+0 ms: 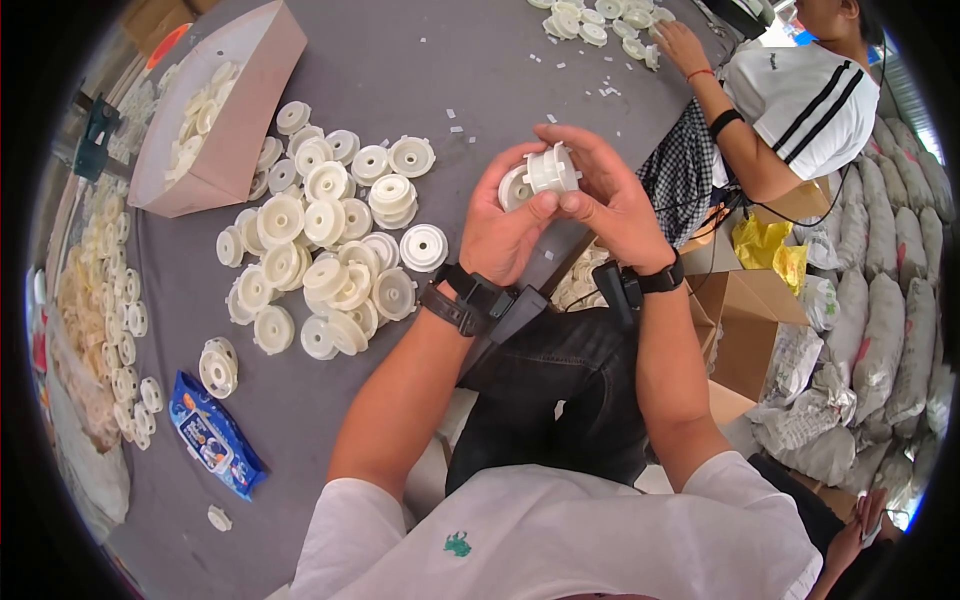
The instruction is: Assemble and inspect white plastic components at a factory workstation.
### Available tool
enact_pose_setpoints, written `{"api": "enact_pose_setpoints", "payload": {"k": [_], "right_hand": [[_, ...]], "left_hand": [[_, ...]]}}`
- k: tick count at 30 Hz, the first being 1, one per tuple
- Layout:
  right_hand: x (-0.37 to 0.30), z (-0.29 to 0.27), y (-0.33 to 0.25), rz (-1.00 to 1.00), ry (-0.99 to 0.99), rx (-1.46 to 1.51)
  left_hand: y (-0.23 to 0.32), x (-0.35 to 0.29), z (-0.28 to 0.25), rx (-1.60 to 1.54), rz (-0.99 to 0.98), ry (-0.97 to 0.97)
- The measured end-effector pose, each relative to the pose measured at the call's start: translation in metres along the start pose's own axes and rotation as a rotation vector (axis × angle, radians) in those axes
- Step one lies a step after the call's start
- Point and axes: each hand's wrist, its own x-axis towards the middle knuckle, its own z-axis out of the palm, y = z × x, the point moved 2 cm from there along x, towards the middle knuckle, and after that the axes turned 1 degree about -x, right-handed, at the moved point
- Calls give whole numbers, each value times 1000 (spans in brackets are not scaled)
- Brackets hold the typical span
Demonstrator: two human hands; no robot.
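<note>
Both hands meet above the table's near edge, fingers curled round white plastic parts. My left hand (pixel 497 225) is closed on a round white plastic disc (pixel 515 190), seen partly behind its thumb. Against that disc, my right hand (pixel 622 205) grips a white plastic spool (pixel 553 170) with a flanged rim, turned on its side. The thumbs are close together below the parts. Whether the disc and spool are joined I cannot tell. To the left of my left hand lies a heap of similar white plastic discs (pixel 325 222), some stacked; the nearest single disc (pixel 423 247) is beside my left wrist.
A pinkish box (pixel 262 110) of white parts stands at the back left. A blue wipes packet (pixel 215 435) lies at the near left. On the right are an open cardboard box (pixel 745 325), stacked white sacks (pixel 880 330) and a co-worker (pixel 790 110) reaching to another heap (pixel 600 18).
</note>
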Motion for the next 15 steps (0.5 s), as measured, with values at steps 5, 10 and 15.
{"api": "enact_pose_setpoints", "payload": {"k": [5,10,15], "right_hand": [[2,-6,6,9,-51,53],[6,-17,19,45,-29,62],[4,-17,19,66,-8,280]], "left_hand": [[-4,4,-11,59,-14,1],[-5,6,-11,-10,-40,41],[-2,5,-10,-24,-45,62]]}}
